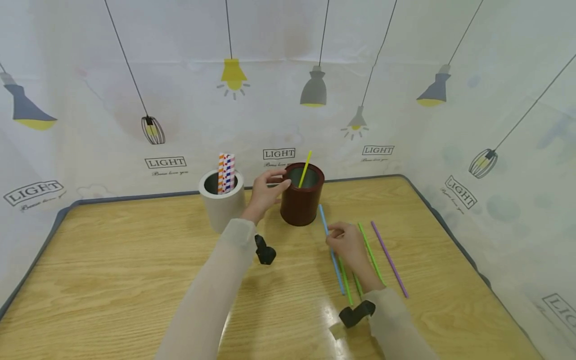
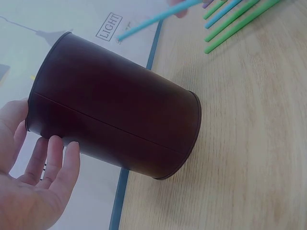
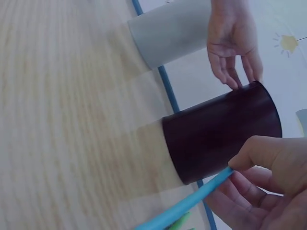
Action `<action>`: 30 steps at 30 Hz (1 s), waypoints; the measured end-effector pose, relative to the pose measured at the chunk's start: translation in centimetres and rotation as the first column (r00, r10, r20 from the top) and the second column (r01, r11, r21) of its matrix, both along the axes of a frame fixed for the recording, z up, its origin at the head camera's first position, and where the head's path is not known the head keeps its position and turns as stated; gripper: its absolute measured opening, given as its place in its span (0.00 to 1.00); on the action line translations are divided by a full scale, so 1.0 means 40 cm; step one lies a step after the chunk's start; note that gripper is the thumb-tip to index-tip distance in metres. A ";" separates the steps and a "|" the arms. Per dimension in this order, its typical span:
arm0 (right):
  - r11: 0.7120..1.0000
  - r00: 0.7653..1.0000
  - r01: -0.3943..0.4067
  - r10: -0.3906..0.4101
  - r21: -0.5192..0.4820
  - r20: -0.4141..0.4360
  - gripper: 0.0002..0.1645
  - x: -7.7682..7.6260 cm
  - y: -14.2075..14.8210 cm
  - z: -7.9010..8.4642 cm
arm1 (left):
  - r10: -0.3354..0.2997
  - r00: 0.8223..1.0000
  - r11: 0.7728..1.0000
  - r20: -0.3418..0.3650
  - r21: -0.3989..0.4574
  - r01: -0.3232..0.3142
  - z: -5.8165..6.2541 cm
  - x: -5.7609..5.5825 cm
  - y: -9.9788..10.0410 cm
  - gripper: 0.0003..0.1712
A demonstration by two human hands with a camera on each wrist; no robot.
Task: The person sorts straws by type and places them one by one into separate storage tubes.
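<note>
Head view: on the counter [image 1: 135, 260], the left hand [image 1: 264, 192] touches the rim of an upright dark red cup [image 1: 297, 207] with a yellow straw [image 1: 305, 169] in it; its grip is loose and wide. The right hand [image 1: 351, 245] pinches a blue straw [image 1: 338, 275] beside green straws [image 1: 371, 254].

Left wrist view: a second blue straw [image 2: 222, 13] lies between green ones.

Right wrist view: the pinched straw slants near the dark red cup; a white cup [image 3: 170, 36] stands beyond.

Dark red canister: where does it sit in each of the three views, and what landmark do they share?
Head: dark red canister just right of centre.
Left wrist: canister large, left of centre.
Right wrist: canister right of centre.
Shared landmark: the left hand, at its rim.
</note>
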State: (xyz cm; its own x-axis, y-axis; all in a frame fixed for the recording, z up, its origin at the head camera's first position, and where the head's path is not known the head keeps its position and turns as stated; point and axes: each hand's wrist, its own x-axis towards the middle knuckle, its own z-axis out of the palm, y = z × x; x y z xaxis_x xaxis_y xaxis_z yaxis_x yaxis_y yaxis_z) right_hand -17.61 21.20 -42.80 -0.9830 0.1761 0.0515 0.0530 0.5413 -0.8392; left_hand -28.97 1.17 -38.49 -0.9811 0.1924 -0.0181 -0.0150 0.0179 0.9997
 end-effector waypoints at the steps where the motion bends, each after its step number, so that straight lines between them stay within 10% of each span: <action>1: 1.000 1.000 0.001 -0.001 -0.016 -0.005 0.18 -0.002 0.000 0.004 | 0.001 1.000 1.000 0.002 0.000 -0.001 0.000 0.000 0.000 0.21; 30: 0.995 0.934 0.029 -0.062 -0.099 -0.351 0.16 -0.129 0.005 0.175 | -0.014 1.000 1.000 0.006 -0.005 0.014 0.003 -0.002 -0.006 0.21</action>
State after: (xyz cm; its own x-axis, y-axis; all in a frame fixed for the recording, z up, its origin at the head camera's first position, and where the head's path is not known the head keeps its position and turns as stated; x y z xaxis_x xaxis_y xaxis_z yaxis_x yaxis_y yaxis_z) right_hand -22.79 21.39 -35.82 -0.8949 0.2403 0.3759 -0.2333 0.4662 -0.8534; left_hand -29.04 0.94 -38.38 -0.9783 0.2059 -0.0246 -0.0203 0.0230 0.9995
